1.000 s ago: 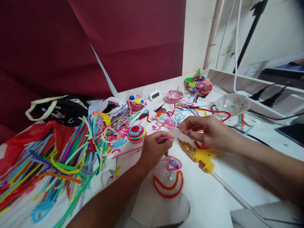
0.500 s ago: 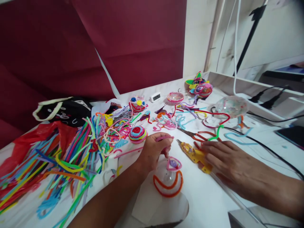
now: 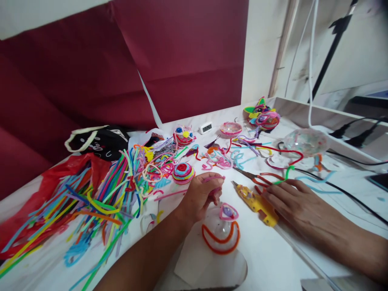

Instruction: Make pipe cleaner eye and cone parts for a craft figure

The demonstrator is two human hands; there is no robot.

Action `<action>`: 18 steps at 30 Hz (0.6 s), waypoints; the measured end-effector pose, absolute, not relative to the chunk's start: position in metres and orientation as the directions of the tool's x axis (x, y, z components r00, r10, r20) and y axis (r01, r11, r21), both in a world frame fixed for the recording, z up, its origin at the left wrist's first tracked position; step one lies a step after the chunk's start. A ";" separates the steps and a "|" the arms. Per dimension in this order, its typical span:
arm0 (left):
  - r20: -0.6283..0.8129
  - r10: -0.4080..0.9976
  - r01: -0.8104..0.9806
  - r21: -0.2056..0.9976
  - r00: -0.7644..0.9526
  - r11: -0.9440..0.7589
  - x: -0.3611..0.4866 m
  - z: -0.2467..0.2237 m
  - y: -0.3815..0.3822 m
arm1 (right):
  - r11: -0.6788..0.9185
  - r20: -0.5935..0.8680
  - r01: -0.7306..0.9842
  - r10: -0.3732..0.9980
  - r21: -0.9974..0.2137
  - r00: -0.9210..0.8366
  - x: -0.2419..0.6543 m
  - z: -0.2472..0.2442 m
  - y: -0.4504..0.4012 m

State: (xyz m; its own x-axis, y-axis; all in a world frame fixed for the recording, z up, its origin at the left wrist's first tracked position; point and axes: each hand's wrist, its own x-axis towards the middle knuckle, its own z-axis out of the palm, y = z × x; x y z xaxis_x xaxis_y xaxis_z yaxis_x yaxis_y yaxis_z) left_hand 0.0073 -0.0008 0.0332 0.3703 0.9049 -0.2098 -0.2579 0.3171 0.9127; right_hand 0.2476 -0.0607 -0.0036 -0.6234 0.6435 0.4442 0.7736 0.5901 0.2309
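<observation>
Where left fingers (image 3: 214,185) curl, pink chenille (image 3: 218,178) seems obscured.

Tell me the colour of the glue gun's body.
The glue gun's body is yellow, seen best in the head view.

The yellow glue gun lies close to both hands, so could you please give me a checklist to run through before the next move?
1. Pink pipe cleaner held in the left hand: ok.
2. Right hand gripping the orange-handled scissors: cannot tell; it covers part of the handles.
3. Left hand well away from the nozzle of the yellow glue gun: not ok, in my judgement; the tip sits close by.
4. Glue gun hot: cannot tell.
5. Orange outline in place on the clear ball: ok.
</observation>
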 end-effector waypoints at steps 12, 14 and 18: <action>-0.127 0.951 -0.193 0.963 0.283 0.187 0.004 0.024 0.008 | 0.675 0.445 0.709 0.580 0.205 -0.682 0.251 0.001 -0.057; -0.090 0.957 -0.167 0.976 0.275 0.140 0.004 0.022 0.008 | 0.681 0.458 0.724 0.612 0.109 -0.645 0.255 0.005 -0.059; -0.022 0.963 -0.119 0.991 0.268 0.056 0.003 0.019 0.009 | 0.572 0.528 0.819 0.684 0.040 -0.503 0.270 0.002 -0.065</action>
